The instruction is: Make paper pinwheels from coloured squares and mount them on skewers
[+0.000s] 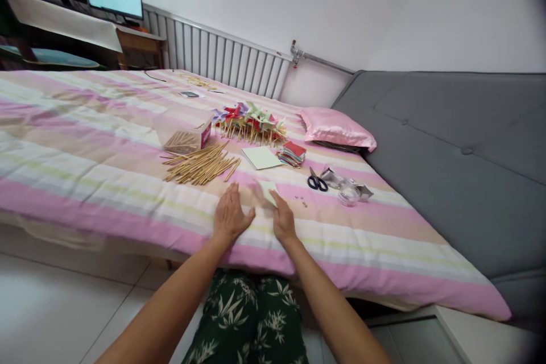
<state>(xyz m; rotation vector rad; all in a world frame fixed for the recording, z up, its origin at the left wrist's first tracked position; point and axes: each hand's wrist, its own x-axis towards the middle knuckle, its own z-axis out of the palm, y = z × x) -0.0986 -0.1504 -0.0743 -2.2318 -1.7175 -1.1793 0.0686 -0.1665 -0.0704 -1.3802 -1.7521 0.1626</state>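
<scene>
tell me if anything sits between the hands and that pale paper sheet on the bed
Nothing visible does. The left hand and right hand lie flat on the bedspread, and the pale paper sheet is right at their fingertips.

wall [341,5] lettering reads "romantic" and "wedding".
</scene>
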